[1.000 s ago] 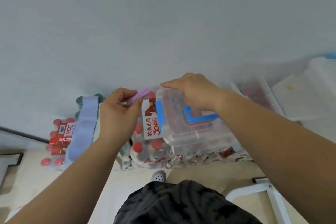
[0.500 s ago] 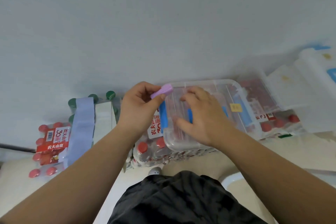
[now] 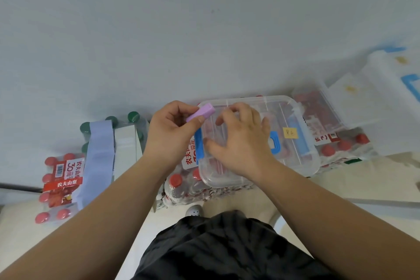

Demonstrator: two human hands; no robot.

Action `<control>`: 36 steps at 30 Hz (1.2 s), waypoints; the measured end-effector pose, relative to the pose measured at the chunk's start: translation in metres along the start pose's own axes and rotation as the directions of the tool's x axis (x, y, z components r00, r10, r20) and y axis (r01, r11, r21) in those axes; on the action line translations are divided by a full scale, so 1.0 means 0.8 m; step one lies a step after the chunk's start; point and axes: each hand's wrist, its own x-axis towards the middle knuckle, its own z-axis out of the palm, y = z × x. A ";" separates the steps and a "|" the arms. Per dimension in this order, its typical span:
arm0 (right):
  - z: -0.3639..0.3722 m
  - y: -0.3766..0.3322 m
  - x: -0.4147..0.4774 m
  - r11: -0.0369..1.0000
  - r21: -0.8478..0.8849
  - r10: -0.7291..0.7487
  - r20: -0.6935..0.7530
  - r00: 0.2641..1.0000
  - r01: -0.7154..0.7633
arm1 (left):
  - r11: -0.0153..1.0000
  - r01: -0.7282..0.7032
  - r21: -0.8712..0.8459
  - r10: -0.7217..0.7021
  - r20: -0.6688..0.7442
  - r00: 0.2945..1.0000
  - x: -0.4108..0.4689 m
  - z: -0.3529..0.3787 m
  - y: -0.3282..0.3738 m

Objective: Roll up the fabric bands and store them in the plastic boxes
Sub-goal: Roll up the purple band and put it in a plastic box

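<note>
Storing step: left hand [image 3: 169,134] pinches the rolled band [image 3: 201,113] between thumb and fingers. The box [image 3: 304,161] lies under the right hand [image 3: 241,141], whose spread fingers grip nothing. Next, likely: open the lid.

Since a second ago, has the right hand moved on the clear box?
Yes. The right hand came back toward the person: from the clear box's far rim, beyond the blue handle, onto the lid left of that handle.

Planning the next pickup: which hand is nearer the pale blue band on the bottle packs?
Left. The left hand, pinching the purple roll, is right of the band; the right hand is farther right, on the clear box.
</note>
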 end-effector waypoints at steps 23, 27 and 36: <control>-0.060 0.104 -0.030 0.907 -0.145 -0.364 0.200 0.910 0.394 | 0.955 -0.168 0.244 0.190 -0.068 0.979 -0.019 0.046 0.005; -0.054 0.098 -0.028 0.908 -0.224 -0.298 0.245 0.922 0.353 | 0.956 -0.181 0.231 0.216 -0.132 0.968 -0.029 0.051 0.005; -0.057 0.094 -0.008 0.945 -0.127 -0.296 0.055 0.954 0.300 | 0.934 -0.225 0.279 0.315 -0.340 0.886 -0.077 0.059 0.009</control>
